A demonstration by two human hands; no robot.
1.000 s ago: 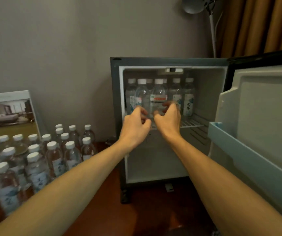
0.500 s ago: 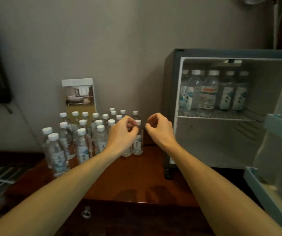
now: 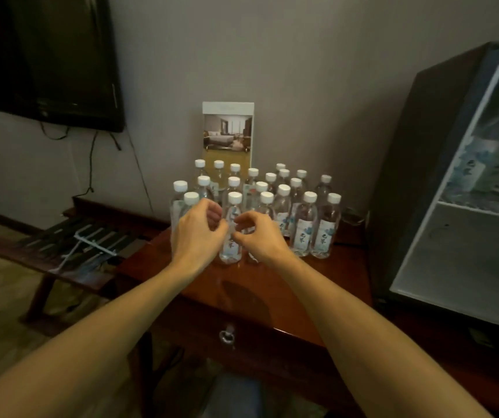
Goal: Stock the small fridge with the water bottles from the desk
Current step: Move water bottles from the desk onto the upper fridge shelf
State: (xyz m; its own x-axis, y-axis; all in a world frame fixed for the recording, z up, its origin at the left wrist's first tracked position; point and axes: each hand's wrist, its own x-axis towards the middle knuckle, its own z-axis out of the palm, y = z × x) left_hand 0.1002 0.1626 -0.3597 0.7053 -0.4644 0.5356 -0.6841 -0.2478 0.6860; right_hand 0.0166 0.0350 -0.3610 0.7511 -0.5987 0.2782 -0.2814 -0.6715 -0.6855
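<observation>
Up close, clear water bottles (image 3: 302,224) with white caps on the desk (image 3: 272,285), left hand (image 3: 195,236) and right hand (image 3: 258,235) half curled, holding nothing, either side of one front bottle (image 3: 232,212).

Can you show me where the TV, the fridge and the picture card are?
TV (image 3: 49,55), head view, dark screen.
Fridge (image 3: 417,176), head view, dark side wall.
Picture card (image 3: 228,132), head view, printed room photo.

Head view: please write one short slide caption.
Both hands, left hand and right hand, reach for water bottles on the desk.
</observation>
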